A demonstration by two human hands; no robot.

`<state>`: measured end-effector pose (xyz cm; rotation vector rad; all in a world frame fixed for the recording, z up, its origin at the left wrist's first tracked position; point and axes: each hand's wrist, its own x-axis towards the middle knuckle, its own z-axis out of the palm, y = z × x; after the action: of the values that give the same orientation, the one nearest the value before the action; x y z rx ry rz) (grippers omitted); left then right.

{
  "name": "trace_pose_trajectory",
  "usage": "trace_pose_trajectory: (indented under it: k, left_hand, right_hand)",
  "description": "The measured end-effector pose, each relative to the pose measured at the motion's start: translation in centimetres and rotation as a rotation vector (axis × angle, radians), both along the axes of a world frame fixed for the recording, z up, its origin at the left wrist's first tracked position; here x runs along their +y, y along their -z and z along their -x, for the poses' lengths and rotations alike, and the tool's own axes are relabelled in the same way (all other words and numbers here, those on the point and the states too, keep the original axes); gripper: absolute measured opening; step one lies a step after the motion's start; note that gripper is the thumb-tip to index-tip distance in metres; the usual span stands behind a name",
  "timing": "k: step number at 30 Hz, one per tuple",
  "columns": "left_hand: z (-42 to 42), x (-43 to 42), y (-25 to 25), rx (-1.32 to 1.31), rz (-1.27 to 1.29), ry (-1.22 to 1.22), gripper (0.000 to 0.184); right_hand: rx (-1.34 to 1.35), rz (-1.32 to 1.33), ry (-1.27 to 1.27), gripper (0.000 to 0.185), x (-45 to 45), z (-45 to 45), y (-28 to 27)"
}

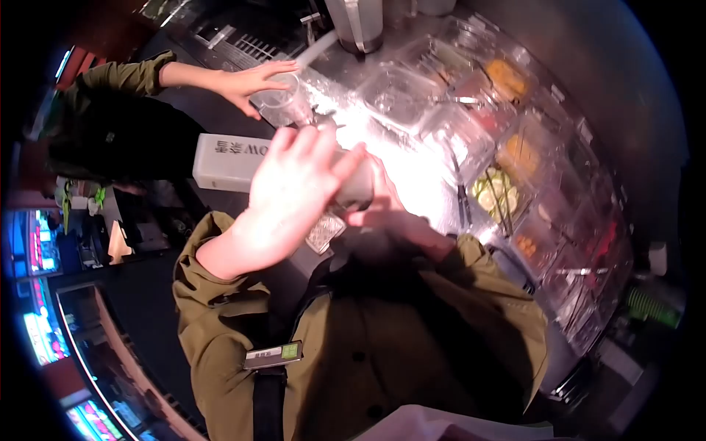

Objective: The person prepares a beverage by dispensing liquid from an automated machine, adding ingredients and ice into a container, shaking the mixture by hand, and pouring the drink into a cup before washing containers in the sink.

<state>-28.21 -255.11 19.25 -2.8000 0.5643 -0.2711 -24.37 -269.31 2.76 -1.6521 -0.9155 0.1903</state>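
My left hand (290,187) lies over a long white carton (226,160) with dark lettering, its fingers curled over the carton's far side. The carton is tilted on its side, and its right part is hidden behind that hand. Close on the right, my right hand (390,202) wraps round a greyish rounded container (357,184), partly lost in glare. A small speckled block (325,232) shows below my hands. Beyond the carton, another person's hand (246,84) reaches to a clear cup (285,103).
Clear bins (540,242) of sliced and cut ingredients curve along the right side, some with tongs. Lime-green slices (494,195) fill one bin. A tall jug (357,26) stands at the top. A grated drain (250,45) is at the upper left. Strong glare covers the middle counter.
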Motion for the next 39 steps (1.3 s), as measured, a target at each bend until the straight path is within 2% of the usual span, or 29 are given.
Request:
trace_pose_trajectory:
  k: [3,6,7,9,10,14,16,18,20,21,22,23,25,28,29,31,33,36,39]
  left_hand:
    - [1.0,1.0,0.5,0.149,0.094,-0.022,0.067]
    - [2.2,1.8,-0.8,0.115,0.062,-0.126,0.071]
    - [2.6,2.1,0.2,0.151,0.081,-0.073,0.062]
    - [3.8,3.2,0.4,0.119,0.070,-0.090,0.071]
    - [4.5,3.8,0.1,0.102,0.076,-0.105,0.071]
    - [6.8,6.9,-0.6,0.081,0.126,-0.137,0.073]
    - [8.1,9.0,-1.8,0.086,0.171,-0.164,0.072]
    - [9.2,11.7,-2.0,0.098,0.221,-0.213,0.069]
    - [10.4,14.6,-0.6,0.168,0.262,-0.207,0.070]
    - [11.0,16.0,-1.4,0.122,0.282,-0.172,0.068]
    - [11.5,17.4,-2.1,0.074,0.286,-0.226,0.067]
    - [12.0,18.6,-2.4,0.026,0.297,-0.287,0.066]
    - [12.3,20.9,-0.1,0.079,0.371,-0.276,0.064]
    - [13.6,25.2,0.7,0.006,0.464,-0.338,0.069]
    - [13.8,26.6,0.9,-0.088,0.482,-0.386,0.077]
    - [13.2,29.8,2.0,-0.036,0.493,-0.419,0.075]
    - [13.0,33.4,2.5,-0.085,0.515,-0.425,0.072]
    - [10.4,39.6,3.5,-0.140,0.570,-0.483,0.072]
    - [6.5,46.5,4.4,-0.140,0.637,-0.536,0.072]
  right_hand:
    - [-0.013,-0.046,0.010,0.095,1.6,0.0,0.2]
    - [-0.114,-0.112,0.045,0.094,3.2,1.0,1.2]
    - [-0.108,-0.121,0.040,0.095,3.7,1.5,1.6]
    - [-0.106,-0.151,0.040,0.096,5.3,2.1,1.9]
    - [-0.041,-0.115,-0.020,0.096,5.6,2.2,1.7]
    - [-0.164,-0.119,-0.077,0.097,8.5,3.1,0.6]
    - [-0.105,-0.084,-0.079,0.098,10.5,3.8,0.4]
    - [-0.087,-0.021,-0.095,0.100,12.8,4.8,-0.5]
    - [-0.149,-0.054,-0.175,0.099,15.7,5.7,0.2]
    - [-0.164,-0.069,-0.186,0.099,17.1,6.2,0.0]
    - [-0.018,-0.069,-0.193,0.100,18.5,6.3,-0.2]
    - [-0.018,-0.046,-0.230,0.100,19.7,6.7,-0.2]
    - [-0.044,-0.006,-0.314,0.101,22.4,7.0,0.6]
    - [0.083,0.044,-0.301,0.104,26.5,7.0,1.3]
    - [0.167,0.057,-0.318,0.105,27.8,6.9,1.2]
    - [-0.062,0.062,-0.348,0.106,31.1,6.4,0.9]
    - [-0.079,0.121,-0.378,0.104,34.8,4.8,1.0]
    - [0.037,-0.048,-0.420,0.103,41.0,1.5,1.8]
    - [0.033,-0.003,-0.442,0.102,48.2,-3.1,2.3]
